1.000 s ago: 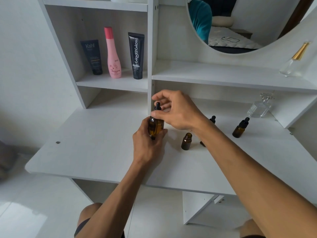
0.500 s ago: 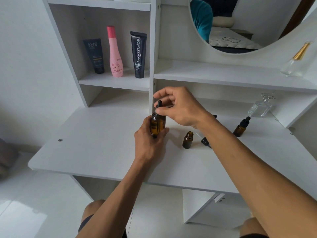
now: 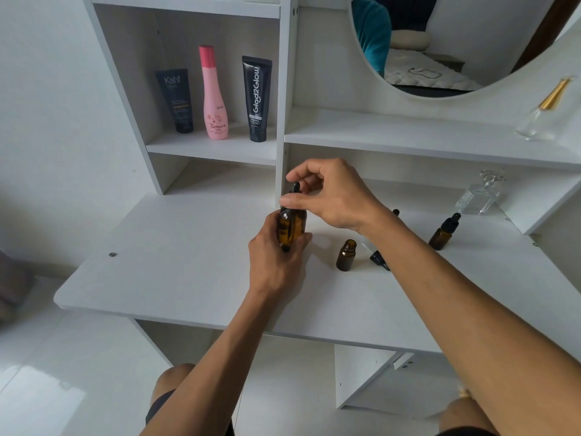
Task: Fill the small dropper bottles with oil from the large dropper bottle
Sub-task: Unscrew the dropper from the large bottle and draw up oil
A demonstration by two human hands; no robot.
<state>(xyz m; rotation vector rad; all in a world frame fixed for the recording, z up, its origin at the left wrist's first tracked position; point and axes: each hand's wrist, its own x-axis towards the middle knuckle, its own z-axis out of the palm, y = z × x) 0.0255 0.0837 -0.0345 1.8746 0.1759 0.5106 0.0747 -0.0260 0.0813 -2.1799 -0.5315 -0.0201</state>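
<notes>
My left hand (image 3: 276, 262) grips the large amber dropper bottle (image 3: 292, 225) upright just above the white desk (image 3: 188, 272). Fingers of my right hand (image 3: 330, 196) pinch its black dropper cap (image 3: 295, 188) at the neck. To the right stands a small amber bottle (image 3: 346, 255) with no cap; its black dropper (image 3: 377, 259) lies beside it. A capped small bottle (image 3: 444, 231) stands farther right. Another black dropper top (image 3: 395, 212) peeks out behind my right forearm.
A dark Kahf tube (image 3: 176, 100), a pink bottle (image 3: 213, 96) and a black Glad2Glow tube (image 3: 256, 99) stand on the left shelf. Clear glass perfume bottles sit at the right, one (image 3: 479, 196) on the desk, one (image 3: 544, 111) on the upper shelf. A round mirror (image 3: 456, 42) hangs above.
The view shifted slightly; both hands stay on the large bottle, with the right-hand fingers working at its cap. The loose dropper beside the open small bottle has come into view.
</notes>
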